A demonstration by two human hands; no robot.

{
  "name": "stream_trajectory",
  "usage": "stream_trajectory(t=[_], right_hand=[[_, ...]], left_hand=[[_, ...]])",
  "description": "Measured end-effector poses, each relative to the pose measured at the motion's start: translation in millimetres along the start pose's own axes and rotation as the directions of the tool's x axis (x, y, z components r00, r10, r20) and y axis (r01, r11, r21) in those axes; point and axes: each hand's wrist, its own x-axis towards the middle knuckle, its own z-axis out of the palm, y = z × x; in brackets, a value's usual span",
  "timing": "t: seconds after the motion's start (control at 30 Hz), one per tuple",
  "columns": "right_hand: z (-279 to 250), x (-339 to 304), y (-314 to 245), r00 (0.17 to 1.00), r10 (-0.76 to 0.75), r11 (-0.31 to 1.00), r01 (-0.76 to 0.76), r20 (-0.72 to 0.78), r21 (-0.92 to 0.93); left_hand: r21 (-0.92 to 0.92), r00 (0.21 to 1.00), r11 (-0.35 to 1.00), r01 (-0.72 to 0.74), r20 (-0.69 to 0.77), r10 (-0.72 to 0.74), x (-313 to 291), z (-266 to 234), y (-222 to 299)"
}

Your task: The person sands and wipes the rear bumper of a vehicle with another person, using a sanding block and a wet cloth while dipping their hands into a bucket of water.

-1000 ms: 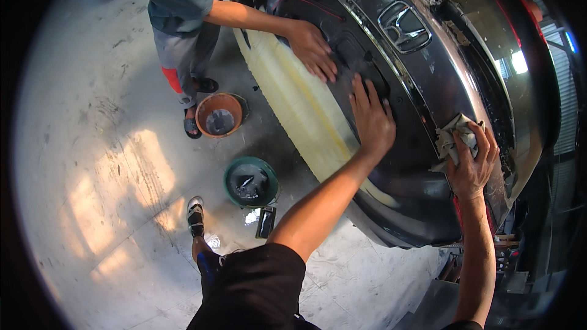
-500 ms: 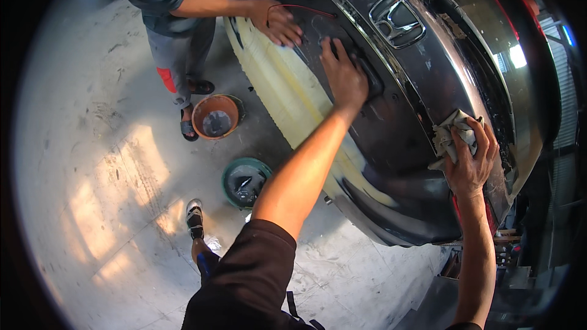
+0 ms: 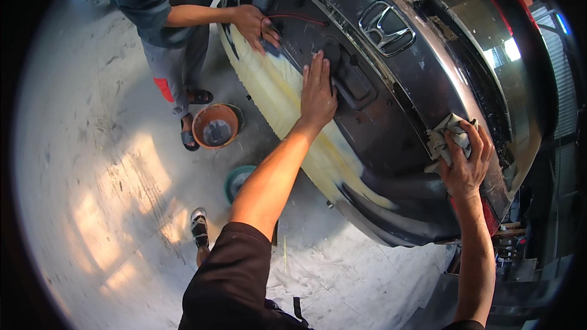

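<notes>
The car's dark rear panel [image 3: 382,131] lies under the left hand [image 3: 318,98], fingers stretched out, though I cannot tell whether they cover anything; the right hand [image 3: 469,162] bunches a grey cloth [image 3: 454,137] against the bodywork. Below, the bumper [image 3: 339,159] looks partly worked, pale along its length, dark patches left; a co-worker's hand [image 3: 252,27] touches its far end, and an orange bucket [image 3: 214,114] stands on the floor [image 3: 73,116].

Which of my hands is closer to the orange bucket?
Left. Your left hand is to the right of the bucket, over the dark panel; your right hand is farther right, gripping the grey cloth.
</notes>
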Motion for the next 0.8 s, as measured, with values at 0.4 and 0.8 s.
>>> stream_trajectory(t=[0.4,0.8], right_hand=[[-4,-1,1,1.0,0.005,1.0,-0.005,0.002,-0.025],[-4,-2,11,1.0,0.022,1.0,-0.023,-0.018,-0.017]], left_hand=[[0.007,0.987,0.994,-0.11,0.122,0.108,8,-8,-9],[-0.133,0.992,0.983,-0.123,0.023,0.127,47,14,25]])
